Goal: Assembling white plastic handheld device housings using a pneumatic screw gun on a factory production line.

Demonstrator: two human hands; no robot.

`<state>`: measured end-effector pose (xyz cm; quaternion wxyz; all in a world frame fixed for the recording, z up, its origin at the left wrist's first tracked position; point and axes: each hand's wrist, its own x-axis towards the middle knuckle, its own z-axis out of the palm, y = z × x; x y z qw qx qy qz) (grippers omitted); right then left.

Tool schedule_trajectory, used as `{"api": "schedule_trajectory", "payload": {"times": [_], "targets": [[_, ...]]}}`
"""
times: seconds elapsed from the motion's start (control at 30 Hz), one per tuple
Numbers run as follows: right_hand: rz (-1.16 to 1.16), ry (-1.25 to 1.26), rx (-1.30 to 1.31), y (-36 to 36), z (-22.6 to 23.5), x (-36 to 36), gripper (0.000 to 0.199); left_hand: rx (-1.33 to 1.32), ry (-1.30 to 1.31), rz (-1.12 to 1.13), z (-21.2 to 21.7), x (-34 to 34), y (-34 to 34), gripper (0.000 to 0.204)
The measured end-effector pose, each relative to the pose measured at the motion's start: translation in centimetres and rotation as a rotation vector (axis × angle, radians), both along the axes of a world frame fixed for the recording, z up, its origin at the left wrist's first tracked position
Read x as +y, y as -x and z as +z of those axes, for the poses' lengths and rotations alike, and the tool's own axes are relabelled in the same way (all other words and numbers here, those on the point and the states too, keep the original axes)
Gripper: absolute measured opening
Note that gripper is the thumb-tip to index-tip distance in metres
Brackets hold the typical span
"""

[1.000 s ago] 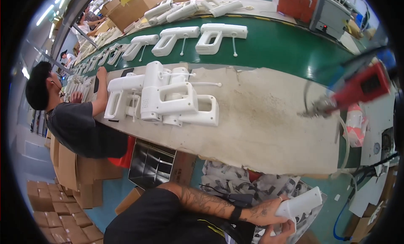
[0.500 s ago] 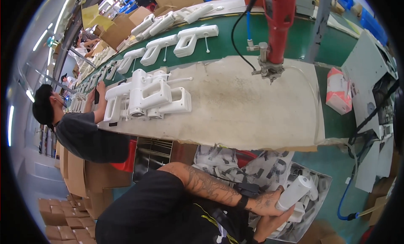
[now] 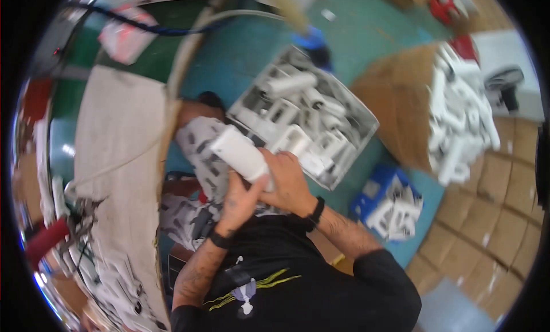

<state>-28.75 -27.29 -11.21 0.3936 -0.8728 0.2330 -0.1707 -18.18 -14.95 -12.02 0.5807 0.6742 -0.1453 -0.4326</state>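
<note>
Both my hands are closed round one white plastic housing point(image 3: 238, 150), a smooth, rounded block in front of my chest. It looks like one of the gun-shaped devices, though my fingers hide its lower end. My left hand point(image 3: 236, 205) grips it from the near-left side, and my right hand point(image 3: 291, 182) wraps it from the right. Just beyond my hands, a grey crate point(image 3: 355, 155) holds several white gun-shaped housings point(image 3: 292, 85). Patterned cloth point(image 3: 205, 146) lies over my lap on the left of the housing. Motion blurs the view somewhat.
A pale workbench point(image 3: 117, 134) runs along the left, with a red hand tool point(image 3: 48, 240) and white devices point(image 3: 117, 275). On the right, a cardboard box point(image 3: 395, 91) and a blue bin point(image 3: 366, 203) hold white parts. Brown cartons point(image 3: 487, 212) stand stacked beyond. A hose point(image 3: 172, 109) crosses the bench edge.
My view has swung right, away from the bench, toward the crate and boxes. The white housing, at the crate before, is now in front of my chest in both hands.
</note>
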Motion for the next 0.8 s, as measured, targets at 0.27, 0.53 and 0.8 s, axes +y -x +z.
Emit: {"api": "schedule_trajectory", "payload": {"times": [0.27,0.53,0.8], "targets": [[-0.109,0.01,0.196,5.4,-2.1,-3.8,0.078,0.134,-0.095,-0.412,0.8,-0.9,-2.0,0.043],[0.108,0.251,0.597,14.8,-12.3,-14.2,0.074,0.158,-0.072,-0.378,0.4,0.5,-2.7,0.03],[0.138,0.397,0.749,12.5,-17.6,-17.6,0.076,0.127,-0.12,-0.39,0.8,0.4,-2.6,0.03]]}}
